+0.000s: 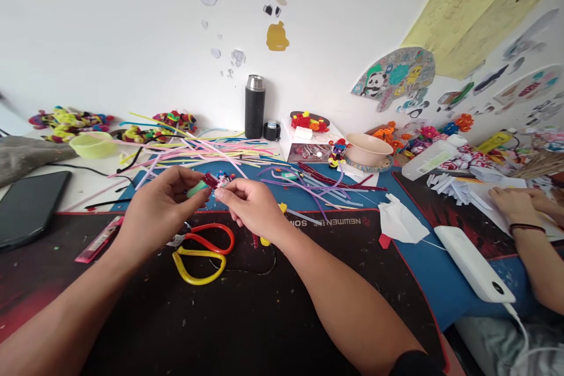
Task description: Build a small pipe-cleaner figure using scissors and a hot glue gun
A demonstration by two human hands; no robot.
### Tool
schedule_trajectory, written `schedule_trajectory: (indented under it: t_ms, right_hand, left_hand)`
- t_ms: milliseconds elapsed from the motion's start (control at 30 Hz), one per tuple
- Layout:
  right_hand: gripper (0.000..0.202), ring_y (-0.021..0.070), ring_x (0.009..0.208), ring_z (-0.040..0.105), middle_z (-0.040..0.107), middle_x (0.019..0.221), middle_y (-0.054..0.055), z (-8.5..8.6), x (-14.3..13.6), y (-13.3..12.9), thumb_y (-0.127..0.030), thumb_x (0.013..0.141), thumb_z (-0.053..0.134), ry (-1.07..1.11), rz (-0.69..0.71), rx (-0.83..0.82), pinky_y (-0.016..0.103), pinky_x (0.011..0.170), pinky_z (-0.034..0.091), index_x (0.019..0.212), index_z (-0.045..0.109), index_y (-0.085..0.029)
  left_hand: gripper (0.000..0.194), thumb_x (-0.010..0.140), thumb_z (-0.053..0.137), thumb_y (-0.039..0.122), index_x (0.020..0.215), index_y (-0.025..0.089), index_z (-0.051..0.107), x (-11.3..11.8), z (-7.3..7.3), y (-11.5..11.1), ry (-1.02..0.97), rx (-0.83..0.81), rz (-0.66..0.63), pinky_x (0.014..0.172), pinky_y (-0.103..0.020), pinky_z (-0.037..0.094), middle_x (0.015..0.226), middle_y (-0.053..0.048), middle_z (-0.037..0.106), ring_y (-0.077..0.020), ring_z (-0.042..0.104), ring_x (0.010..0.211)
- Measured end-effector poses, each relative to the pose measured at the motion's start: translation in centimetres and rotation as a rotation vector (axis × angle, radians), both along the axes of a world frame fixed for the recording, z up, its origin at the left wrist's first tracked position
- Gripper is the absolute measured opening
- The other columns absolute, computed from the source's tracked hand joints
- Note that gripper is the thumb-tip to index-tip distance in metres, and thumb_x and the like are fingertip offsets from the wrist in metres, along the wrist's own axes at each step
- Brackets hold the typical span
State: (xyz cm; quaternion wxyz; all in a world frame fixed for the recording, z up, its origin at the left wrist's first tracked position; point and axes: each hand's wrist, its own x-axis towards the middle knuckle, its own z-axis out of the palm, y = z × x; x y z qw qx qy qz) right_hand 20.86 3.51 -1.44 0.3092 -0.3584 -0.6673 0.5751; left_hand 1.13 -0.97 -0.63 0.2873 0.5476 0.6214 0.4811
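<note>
Head view: small fuzzy piece pinched at frame centre

Just left of centre, a dark red fuzzy piece [210, 180] is held between the hands. The grip of the left hand [161, 205] is closed on a light green piece [196, 189]; that of the right hand [255, 202] is closed on the dark red fuzzy piece. Below them, scissors [198, 253] are laid on a dark mat [176, 329]. Coloured stems [207, 148] are spread behind. At right, paper strips [456, 190] are seen beside another person's hand [513, 205].
</note>
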Motion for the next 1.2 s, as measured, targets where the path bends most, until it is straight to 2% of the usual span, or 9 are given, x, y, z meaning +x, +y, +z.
schedule_trajectory:
  t_ms: [133, 333, 700, 833, 967, 1200]
  right_hand:
    - [0.041, 0.0113, 0.050, 0.054, 0.061, 0.063, -0.004, 0.0, 0.0, -0.1, -0.063, 0.099, 0.070, -0.014, 0.005, 0.015, 0.026, 0.054, 0.041, 0.099, 0.070, -0.022]
    - [0.037, 0.0127, 0.052, 0.055, 0.061, 0.063, -0.004, 0.2, 0.0, -0.2, -0.059, 0.101, 0.068, -0.041, -0.005, 0.051, 0.026, 0.056, 0.040, 0.101, 0.071, -0.023]
    - [0.031, 0.0132, 0.053, 0.056, 0.062, 0.062, -0.003, 0.3, 0.0, -0.2, -0.051, 0.103, 0.065, -0.067, -0.017, 0.064, 0.027, 0.058, 0.041, 0.098, 0.073, -0.022]
    - [0.031, 0.0124, 0.052, 0.056, 0.062, 0.061, -0.004, 0.4, -0.1, -0.3, -0.049, 0.104, 0.062, -0.081, -0.025, 0.085, 0.026, 0.057, 0.040, 0.097, 0.073, -0.021]
    - [0.030, 0.0118, 0.054, 0.055, 0.060, 0.062, -0.004, 0.7, -0.1, -0.4, -0.046, 0.103, 0.063, -0.098, -0.042, 0.128, 0.026, 0.058, 0.038, 0.096, 0.075, -0.020]
    - [0.032, 0.0128, 0.058, 0.054, 0.061, 0.064, -0.003, 0.9, -0.1, -0.4, -0.048, 0.103, 0.063, -0.132, -0.057, 0.154, 0.026, 0.059, 0.037, 0.099, 0.078, -0.019]
  left_hand:
    - [0.040, 0.078, 0.083, 0.054, 0.101, 0.025, 0.069, 0.0, 0.3, 0.0, 0.026, -0.001, 0.003, 0.068, -0.033, 0.063, 0.096, -0.005, 0.085, -0.0266, 0.081, 0.088]
    - [0.038, 0.076, 0.084, 0.052, 0.096, 0.024, 0.070, 0.1, 0.9, 0.1, 0.014, 0.006, 0.011, 0.074, -0.036, 0.065, 0.091, -0.006, 0.086, -0.0271, 0.082, 0.086]
    - [0.039, 0.074, 0.084, 0.052, 0.097, 0.023, 0.072, -0.1, 0.8, 0.2, 0.045, -0.001, 0.048, 0.074, -0.034, 0.063, 0.094, -0.007, 0.086, -0.0265, 0.081, 0.088]
    - [0.038, 0.071, 0.084, 0.051, 0.094, 0.024, 0.072, -0.1, 0.9, 0.3, 0.028, -0.009, 0.051, 0.070, -0.033, 0.063, 0.090, -0.006, 0.085, -0.0258, 0.081, 0.083]
    - [0.038, 0.068, 0.087, 0.049, 0.092, 0.023, 0.072, -0.1, 1.0, 0.4, -0.044, -0.031, 0.046, 0.066, -0.032, 0.063, 0.083, -0.004, 0.084, -0.0236, 0.079, 0.075]
    - [0.045, 0.058, 0.099, 0.043, 0.089, 0.020, 0.076, 0.0, 1.1, 0.7, -0.313, -0.099, 0.021, 0.062, -0.027, 0.063, 0.076, -0.001, 0.079, -0.0178, 0.075, 0.064]
